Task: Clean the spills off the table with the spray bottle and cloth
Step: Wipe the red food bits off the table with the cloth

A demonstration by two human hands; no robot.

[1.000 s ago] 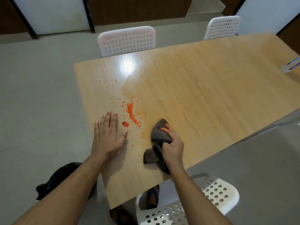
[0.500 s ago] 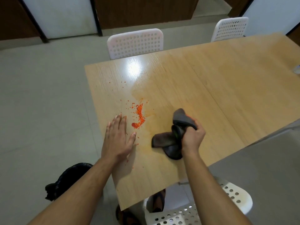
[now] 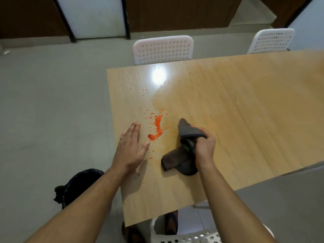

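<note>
since a second ago the right hand point(image 3: 204, 149) has lifted the cloth point(image 3: 182, 148) a little and turned it, so one end now points up and the other droops to the worktop point(image 3: 245, 109); the orange crumbs point(image 3: 157, 128) have been swept from a straight streak into a hooked line. the right hand grasps the dark cloth bunched in its fist, just right of the crumbs. the left hand point(image 3: 130, 149) lies flat and released on the worktop near its left edge, fingers straight, thumb tip just beside the low end of the crumb line. loose crumbs scatter around it. a damp smear spreads beyond the spill. two white chairs point(image 3: 163, 50) stand at the far side, a black bag point(image 3: 77, 185) on the floor by the left arm.
</note>
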